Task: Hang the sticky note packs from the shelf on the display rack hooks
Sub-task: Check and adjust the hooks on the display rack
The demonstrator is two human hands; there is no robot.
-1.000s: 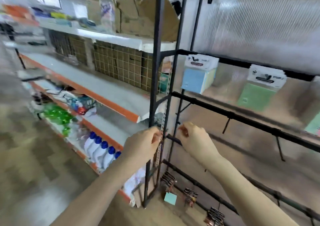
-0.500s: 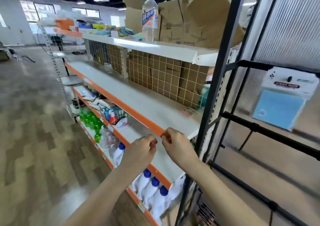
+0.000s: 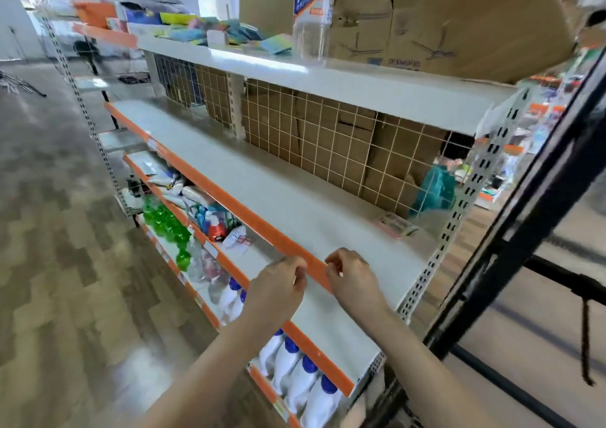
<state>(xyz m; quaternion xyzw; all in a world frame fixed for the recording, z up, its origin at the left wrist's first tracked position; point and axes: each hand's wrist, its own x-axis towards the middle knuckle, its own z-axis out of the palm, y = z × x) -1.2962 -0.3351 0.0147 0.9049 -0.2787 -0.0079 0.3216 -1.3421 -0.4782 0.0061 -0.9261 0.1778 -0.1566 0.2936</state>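
Observation:
Colourful sticky note packs lie in a heap on the white top shelf, far above and left of my hands. The black display rack rises at the right edge, with one bare hook hanging from its bar. My left hand and my right hand hover side by side over the orange front edge of the middle shelf. The fingers of both are curled in and hold nothing that I can see.
A clear water bottle and cardboard boxes stand on the top shelf right of the packs. A flat pink packet lies on the middle shelf. White spray bottles and green bottles fill the lower shelves. Wooden floor lies at left.
My view has swung left from the display rack to the shelving unit. Both hands came away from the rack's upright and now hover over the middle shelf's edge.

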